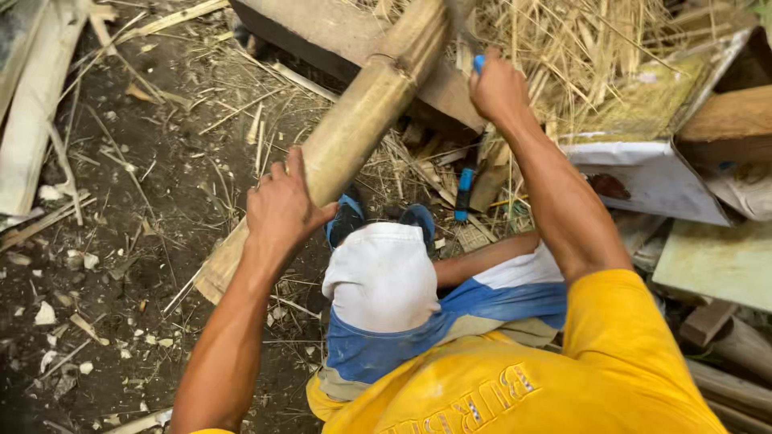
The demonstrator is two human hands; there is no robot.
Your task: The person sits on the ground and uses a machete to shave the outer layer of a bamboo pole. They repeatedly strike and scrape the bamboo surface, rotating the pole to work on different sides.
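A thick bamboo pole (354,133) slants from the lower left up to the top centre, its far end resting on a wooden block (338,32). My left hand (281,205) grips the pole near its lower part. My right hand (497,87) is closed around a blue-handled tool (478,63) at the pole's upper end; the tool's blade is mostly hidden. My bent knee in white and blue shorts (384,277) sits below the pole.
Dry straw (579,56) is piled at the top right. A white box (651,173) and wooden boards (720,257) lie to the right. A second blue-handled tool (464,193) lies on the ground. Bamboo strips (32,104) and chips cover the dirt at left.
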